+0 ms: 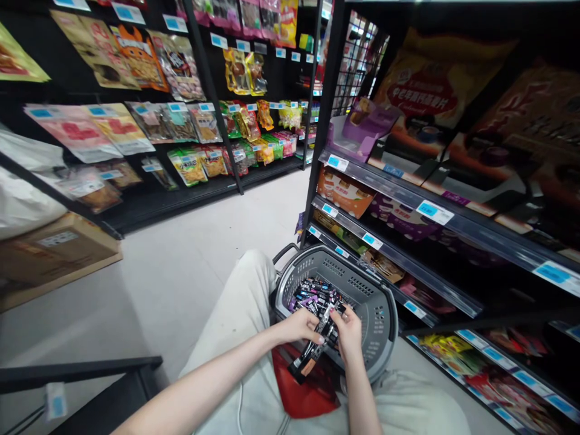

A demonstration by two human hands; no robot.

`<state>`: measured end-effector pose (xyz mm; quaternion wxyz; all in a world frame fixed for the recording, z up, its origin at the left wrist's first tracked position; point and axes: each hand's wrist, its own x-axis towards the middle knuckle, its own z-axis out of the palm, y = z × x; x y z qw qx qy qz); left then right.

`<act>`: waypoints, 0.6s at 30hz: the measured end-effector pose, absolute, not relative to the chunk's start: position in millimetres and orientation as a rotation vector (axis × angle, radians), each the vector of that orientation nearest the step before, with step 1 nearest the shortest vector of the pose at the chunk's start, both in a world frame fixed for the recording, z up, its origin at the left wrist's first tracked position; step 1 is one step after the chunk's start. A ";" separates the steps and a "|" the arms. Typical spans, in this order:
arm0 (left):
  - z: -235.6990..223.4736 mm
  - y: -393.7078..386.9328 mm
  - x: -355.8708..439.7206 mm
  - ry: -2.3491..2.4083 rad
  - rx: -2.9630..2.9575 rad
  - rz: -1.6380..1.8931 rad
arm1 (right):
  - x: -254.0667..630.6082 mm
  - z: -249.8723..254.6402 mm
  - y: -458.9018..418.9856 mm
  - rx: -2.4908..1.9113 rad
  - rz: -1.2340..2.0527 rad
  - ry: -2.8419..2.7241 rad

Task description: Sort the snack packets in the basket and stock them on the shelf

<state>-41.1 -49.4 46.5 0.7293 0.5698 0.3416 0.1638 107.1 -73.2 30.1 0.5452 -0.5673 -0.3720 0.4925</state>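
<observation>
A grey plastic shopping basket (362,290) sits between my knees, with many small black, purple and silver packets (312,296) piled inside. Over its near side, my left hand (299,326) and my right hand (350,332) both grip a bunch of slim black packets (308,356). The bunch slants down toward my lap, and one packet at its lower end shows an orange-brown panel. Fingers of both hands are closed around the bunch; the exact contents are too small to read. Beneath the bunch, a red item (303,393) lies on my lap against the basket.
A dark shelf unit (389,181) with bagged goods and blue price tags stands close on the right. Across the pale floor (181,260), another rack (181,193) holds hanging snack bags. On the left are a cardboard box (58,260) and a black metal frame (81,371).
</observation>
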 end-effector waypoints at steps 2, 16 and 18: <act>45.0 -51.0 -40.9 0.704 1.193 0.315 | 106.3 27.1 -73.5 -1.412 1.067 -0.870; 39.1 -60.2 -44.8 0.381 0.960 0.032 | 126.3 12.3 -71.3 -1.568 0.811 -0.694; 37.7 -54.9 -46.9 0.437 0.943 0.057 | 135.3 15.3 -69.8 -1.552 0.867 -0.578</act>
